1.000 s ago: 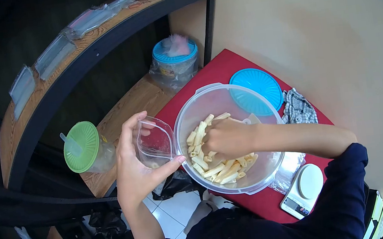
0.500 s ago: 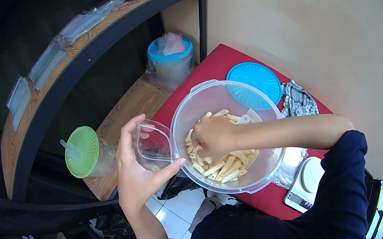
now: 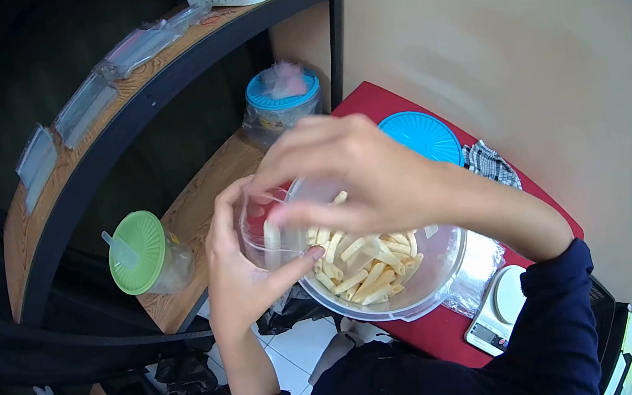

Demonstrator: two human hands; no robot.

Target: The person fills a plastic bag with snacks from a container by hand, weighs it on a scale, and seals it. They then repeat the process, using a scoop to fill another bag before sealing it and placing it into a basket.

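My left hand (image 3: 249,267) holds a small clear plastic container (image 3: 263,233) by its sides, at the left rim of a large translucent tub (image 3: 447,256). Pale stick-shaped snack pieces (image 3: 375,274) lie in the bottom of the tub. Over the tub's left part, my right hand (image 3: 337,174) reaches to the mouth of the small container, blurred by motion. Its thumb and fingers are around a pale piece (image 3: 272,242) that is partly inside the container.
A blue lid (image 3: 422,138), a checkered cloth (image 3: 489,165), plastic bags (image 3: 476,272) and a white scale (image 3: 502,313) rest on the red table (image 3: 433,342). At left stand a green-lidded jar (image 3: 138,255) and a wooden shelf (image 3: 83,149); a blue-lidded jar (image 3: 282,101) is behind.
My right hand has risen out of the tub and moved left to the small container, with a piece. My left hand and the container have shifted slightly right.
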